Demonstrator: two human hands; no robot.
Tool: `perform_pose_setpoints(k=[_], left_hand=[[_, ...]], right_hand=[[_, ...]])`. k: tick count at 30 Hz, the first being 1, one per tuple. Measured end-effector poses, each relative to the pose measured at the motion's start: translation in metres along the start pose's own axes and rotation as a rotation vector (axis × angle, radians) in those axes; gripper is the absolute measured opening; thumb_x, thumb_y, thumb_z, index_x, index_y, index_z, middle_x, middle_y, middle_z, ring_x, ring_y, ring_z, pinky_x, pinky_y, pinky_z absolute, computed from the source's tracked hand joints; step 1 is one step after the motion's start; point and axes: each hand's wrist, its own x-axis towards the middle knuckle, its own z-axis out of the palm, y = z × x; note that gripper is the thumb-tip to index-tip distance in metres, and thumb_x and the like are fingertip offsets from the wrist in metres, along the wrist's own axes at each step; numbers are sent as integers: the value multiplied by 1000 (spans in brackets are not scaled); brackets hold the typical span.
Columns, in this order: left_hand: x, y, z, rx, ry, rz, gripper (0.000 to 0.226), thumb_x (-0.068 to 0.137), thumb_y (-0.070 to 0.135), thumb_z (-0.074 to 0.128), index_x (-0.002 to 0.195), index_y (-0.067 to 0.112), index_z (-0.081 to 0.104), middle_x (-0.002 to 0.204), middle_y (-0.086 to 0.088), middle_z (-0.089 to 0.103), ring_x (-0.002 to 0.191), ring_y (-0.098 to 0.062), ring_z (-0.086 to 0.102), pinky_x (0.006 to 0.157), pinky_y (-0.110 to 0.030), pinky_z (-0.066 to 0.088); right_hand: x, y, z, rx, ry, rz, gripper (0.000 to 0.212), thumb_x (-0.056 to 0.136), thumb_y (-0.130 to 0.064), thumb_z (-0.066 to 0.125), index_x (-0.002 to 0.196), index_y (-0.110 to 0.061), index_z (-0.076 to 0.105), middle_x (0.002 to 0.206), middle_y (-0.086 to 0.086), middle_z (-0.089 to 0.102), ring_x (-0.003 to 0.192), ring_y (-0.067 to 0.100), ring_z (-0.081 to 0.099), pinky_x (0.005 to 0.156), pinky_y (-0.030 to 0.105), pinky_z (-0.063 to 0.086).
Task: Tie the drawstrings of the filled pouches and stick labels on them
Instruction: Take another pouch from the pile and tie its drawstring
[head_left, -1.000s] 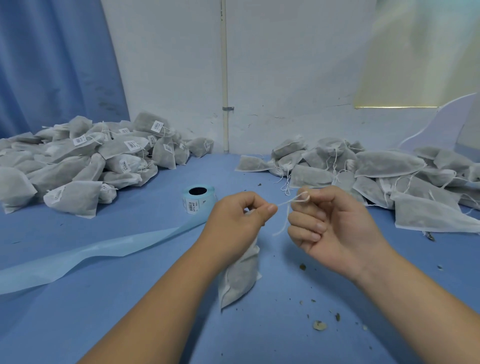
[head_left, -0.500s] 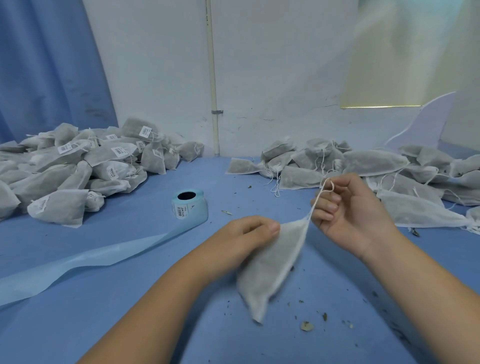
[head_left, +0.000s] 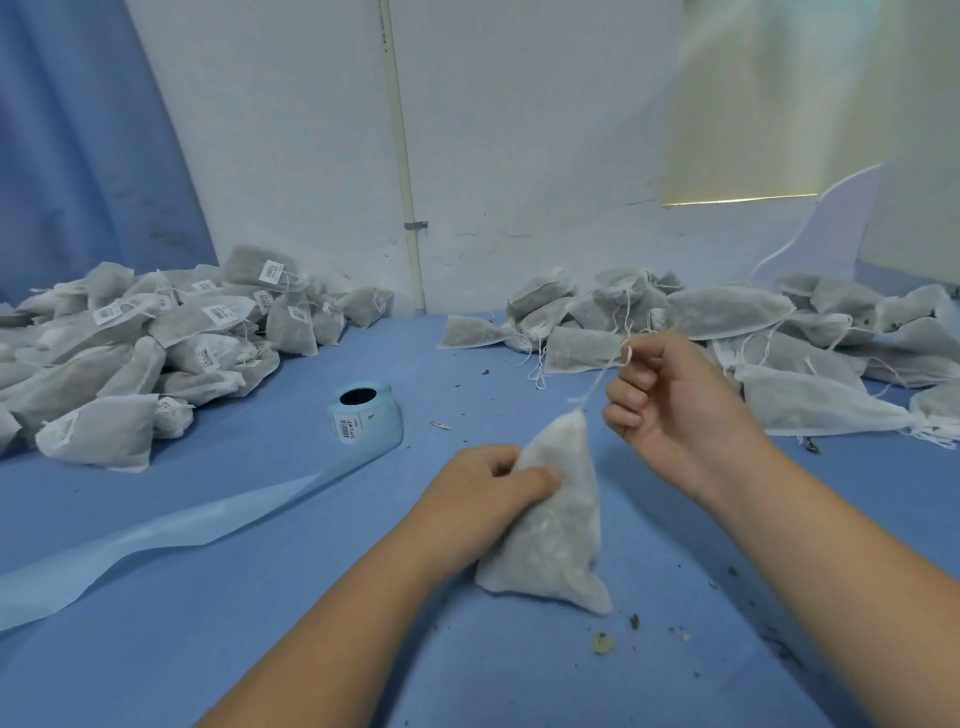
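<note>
Near the table's (head_left: 260, 597) front edge, the left hand (head_left: 493, 488) grips the pouch (head_left: 556, 530). The right hand (head_left: 670, 410) pinches its drawstring (head_left: 597, 387) taut. No label is on it yet. Left-edge labelled pile (head_left: 156, 338): done. Right-edge unlabelled pile (head_left: 727, 332): outstanding.

A small packing workroom: heaps of filled pouches (head_left: 727, 332) and a label roll (head_left: 364, 414) on a blue table (head_left: 260, 623).

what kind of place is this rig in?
Probably a small hand-packing workbench: a heap of labelled pouches on the left, unlabelled pouches on the right, a label roll between them on a blue table.
</note>
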Motion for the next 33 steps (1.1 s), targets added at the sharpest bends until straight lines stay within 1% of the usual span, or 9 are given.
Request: perform_pose_setpoints(k=[4,8,11,17,19,25,27,30,33], left_hand=[[4,-2,-5,-89,227,-49,23,84,39,64,83,16,68,77,1,72,68,-11,64,67,-27,48],[7,-4,-4,-235,267,-53,29,78,35,64,83,7,63,73,-2,60,69,-17,57,66,-33,44],[6,-3,-3,-276,242,-52,27,74,37,63,81,12,63,73,-2,57,69,-17,55,66,-34,42],[6,-5,-7,-417,64,-59,35,91,43,62,97,9,71,92,-11,75,83,-25,71,71,-36,53],[7,-7,-9,-495,23,-44,41,96,37,58,112,0,68,109,-19,72,101,-31,70,87,-40,53],[5,-4,-18,-768,-61,-106,38,97,23,56,118,-8,62,114,-22,68,106,-32,67,98,-42,49],[6,-3,-23,-604,42,-79,25,92,23,63,103,1,69,98,-15,72,90,-26,70,83,-34,54],[9,-2,-44,2,441,-36,25,90,32,59,72,14,63,65,1,65,59,-12,59,56,-21,44],[13,-6,-83,406,607,27,34,89,28,53,64,6,56,64,-10,63,63,-23,57,52,-25,42]], right_hand=[[-11,5,4,-602,-83,-292,27,79,-15,61,52,-19,59,49,-5,40,46,12,36,44,20,33],[-28,26,9,-1395,-322,-658,17,77,-19,67,64,-26,58,56,-13,43,54,4,42,53,19,35],[-35,39,15,-1649,-393,-734,14,82,-25,63,71,-25,55,63,-14,38,63,9,43,58,26,33],[-37,40,13,-1631,-402,-731,8,86,-20,62,85,-20,69,76,-12,49,71,12,51,63,34,45],[-37,40,14,-1553,-408,-679,13,87,-17,62,92,-22,72,77,-11,50,73,10,52,66,30,44],[-38,42,21,-1069,-328,-492,30,83,0,64,85,-28,77,77,-8,59,70,7,55,65,12,40],[-37,43,23,-941,-299,-428,35,85,1,62,82,-32,76,78,-11,61,66,5,54,64,17,43],[-38,48,24,-950,-258,-378,29,86,-1,61,82,-27,73,77,-18,62,65,5,53,65,20,42],[-40,60,22,-1092,-282,-369,26,85,-3,63,81,-27,72,78,-15,61,68,3,54,66,11,39]])
